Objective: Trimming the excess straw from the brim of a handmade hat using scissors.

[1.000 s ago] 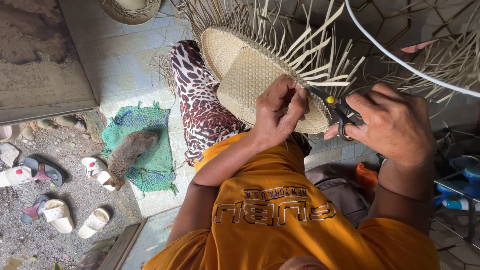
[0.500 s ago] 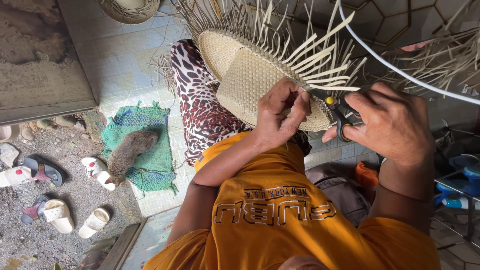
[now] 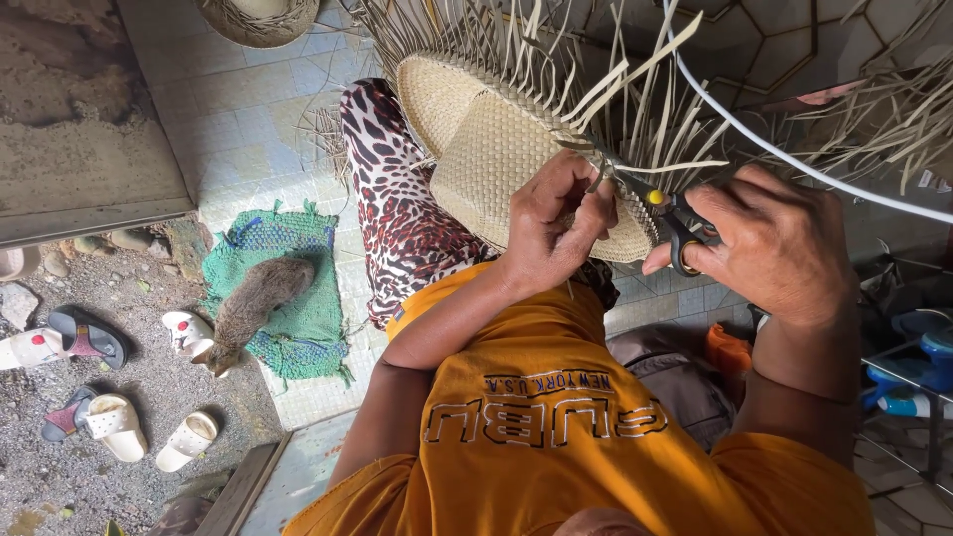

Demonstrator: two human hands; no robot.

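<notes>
trimming a woven straw hat [image 3: 496,159]
pale, tightly plaited hat rests on the lap, loose strands bristling far and right; left hand [image 3: 556,233] pinches its rim, right hand [image 3: 774,243] grips black scissors [image 3: 660,208].

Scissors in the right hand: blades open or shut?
Cannot tell. The scissors sit in the right hand with blades running under the left hand at the woven hat edge, hidden from the head view.

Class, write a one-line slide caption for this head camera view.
Left hand steadies a woven straw hat while right hand holds scissors at its loose strands.
</notes>
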